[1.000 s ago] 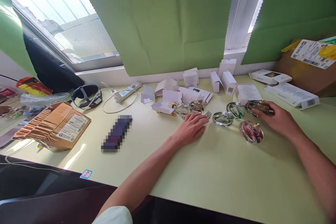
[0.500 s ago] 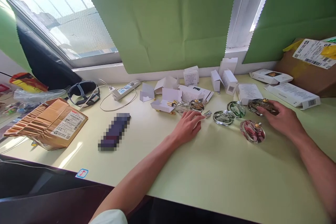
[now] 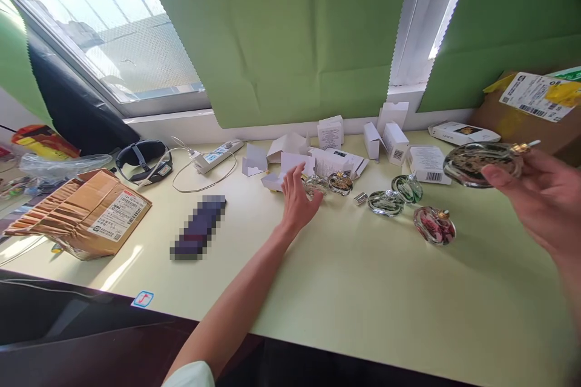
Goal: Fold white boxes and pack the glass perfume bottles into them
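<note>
My right hand grips a dark-patterned glass perfume bottle, raised off the table and tipped so its gold neck points right. My left hand has its fingers apart and reaches over an unfolded white box, beside a clear perfume bottle. A brown-patterned bottle lies just right of it. Farther right are a silver cap, another clear bottle, a green bottle and a pink-red bottle. The left fingers partly hide what lies in the box.
Several white cartons line the back of the table. A large brown box stands at the back right. On the left are a crumpled cardboard parcel, a pixelated dark object, a black headset and a power strip.
My right hand has lifted the dark bottle off the table, up and to the right. My left hand has moved left from beside the silver cap, its fingers spreading.
</note>
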A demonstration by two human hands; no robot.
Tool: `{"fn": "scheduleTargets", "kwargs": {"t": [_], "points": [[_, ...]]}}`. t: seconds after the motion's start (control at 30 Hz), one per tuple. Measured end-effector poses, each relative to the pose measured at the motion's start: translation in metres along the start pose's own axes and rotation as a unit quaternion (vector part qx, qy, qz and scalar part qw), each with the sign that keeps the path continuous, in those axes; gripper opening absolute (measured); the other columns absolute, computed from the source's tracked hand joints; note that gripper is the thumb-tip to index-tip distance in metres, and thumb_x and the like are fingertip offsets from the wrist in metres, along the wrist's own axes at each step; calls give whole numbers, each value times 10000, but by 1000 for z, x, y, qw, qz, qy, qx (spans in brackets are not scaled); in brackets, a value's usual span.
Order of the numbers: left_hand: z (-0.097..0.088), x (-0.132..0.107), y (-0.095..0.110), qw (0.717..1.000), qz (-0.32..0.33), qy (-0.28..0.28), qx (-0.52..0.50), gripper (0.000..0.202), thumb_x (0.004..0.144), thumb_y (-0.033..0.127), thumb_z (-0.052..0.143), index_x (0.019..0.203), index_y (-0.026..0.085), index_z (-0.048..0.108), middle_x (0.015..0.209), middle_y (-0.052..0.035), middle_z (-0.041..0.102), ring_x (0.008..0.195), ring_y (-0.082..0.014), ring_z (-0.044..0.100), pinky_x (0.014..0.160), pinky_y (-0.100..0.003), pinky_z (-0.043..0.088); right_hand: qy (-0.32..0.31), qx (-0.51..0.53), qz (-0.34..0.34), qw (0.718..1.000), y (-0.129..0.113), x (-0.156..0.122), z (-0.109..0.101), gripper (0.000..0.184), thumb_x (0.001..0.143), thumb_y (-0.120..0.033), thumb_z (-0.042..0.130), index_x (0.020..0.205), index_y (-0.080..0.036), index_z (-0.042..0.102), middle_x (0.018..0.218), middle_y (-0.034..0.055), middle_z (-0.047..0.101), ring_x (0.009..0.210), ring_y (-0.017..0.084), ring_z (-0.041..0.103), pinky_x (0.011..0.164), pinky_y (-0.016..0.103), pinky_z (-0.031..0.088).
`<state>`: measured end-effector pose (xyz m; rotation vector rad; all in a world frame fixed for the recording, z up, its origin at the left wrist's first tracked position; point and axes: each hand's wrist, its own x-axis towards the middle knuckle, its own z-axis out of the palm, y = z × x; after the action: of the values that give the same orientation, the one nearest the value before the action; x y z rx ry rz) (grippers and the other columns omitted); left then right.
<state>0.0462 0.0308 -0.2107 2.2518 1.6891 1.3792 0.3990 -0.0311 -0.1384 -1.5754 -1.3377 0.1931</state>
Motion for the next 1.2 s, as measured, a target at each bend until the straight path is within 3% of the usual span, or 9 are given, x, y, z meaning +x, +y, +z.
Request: {"fn": "scheduleTargets", "kwargs": {"t": [0.1,0.27,0.33,0.5,0.8,0.93,1.03,1.13,1.2], "points": [[-6,6,-9,999,-13,-46,11,794,694,40,524,1433,236,311,1335,-105,516,1217,-267,456,1057,-437,341,-116,82,-13,990,-36,-19,7,353,770,-571,754,948,-270,707,1000,54,763,954,229,712,802,344,544],[-16,12,-23,993,6,-118,14,742,754,73,533,1442,255,322,1277,-55,602,1235,-244,459,1121,-425,260,-343,157,-47,925,-65,-54,62,426,871,-498,672,1242,-293,628,1163,20,732,1103,250,671,947,371,538],[-20,15,-27,988,20,-150,9,716,803,116,543,1461,266,305,1292,-48,605,1253,-238,459,1126,-415,255,-376,142,-72,913,-65,-64,88,424,902,-506,625,1254,-270,622,1201,34,725,1089,251,675,952,383,532],[-23,16,-34,983,31,-179,14,646,893,187,552,1482,277,302,1301,-44,622,1248,-230,485,1131,-407,250,-403,138,-89,900,-47,-76,124,418,918,-493,588,1248,-239,632,1221,57,724,1100,272,674,934,418,548],[-14,14,-40,987,46,-143,55,545,935,248,583,1436,274,368,1247,-44,669,1230,-240,511,1163,-443,189,-394,126,-101,905,-26,-80,129,411,932,-484,575,1269,-249,613,1258,68,700,1147,270,645,989,431,514],[-20,14,-33,990,56,-107,66,636,848,168,593,1436,252,366,1372,-89,557,1265,-276,456,1090,-445,298,-398,135,-104,901,-24,-79,130,416,942,-500,556,1287,-271,603,1277,60,690,1167,271,635,1008,431,501],[-26,10,-32,994,58,-55,77,521,792,67,508,1288,226,492,1232,-95,588,1125,-266,502,976,-418,381,-405,140,-107,897,-23,-79,130,465,929,-512,575,1337,-288,574,1311,53,669,1204,267,615,1055,442,462],[-30,4,-37,989,92,-86,78,364,775,8,446,1028,227,589,994,-56,630,969,-237,525,901,-390,408,-415,140,-98,894,-23,-79,129,533,904,-523,610,1379,-294,538,1330,50,654,1203,259,615,1055,434,462],[-31,0,-43,983,115,-121,74,353,778,0,446,984,234,613,1002,-48,639,968,-230,513,898,-377,420,-419,143,-88,893,-24,-79,129,533,902,-523,612,1377,-294,537,1334,50,649,1203,256,612,1045,425,472]]}}
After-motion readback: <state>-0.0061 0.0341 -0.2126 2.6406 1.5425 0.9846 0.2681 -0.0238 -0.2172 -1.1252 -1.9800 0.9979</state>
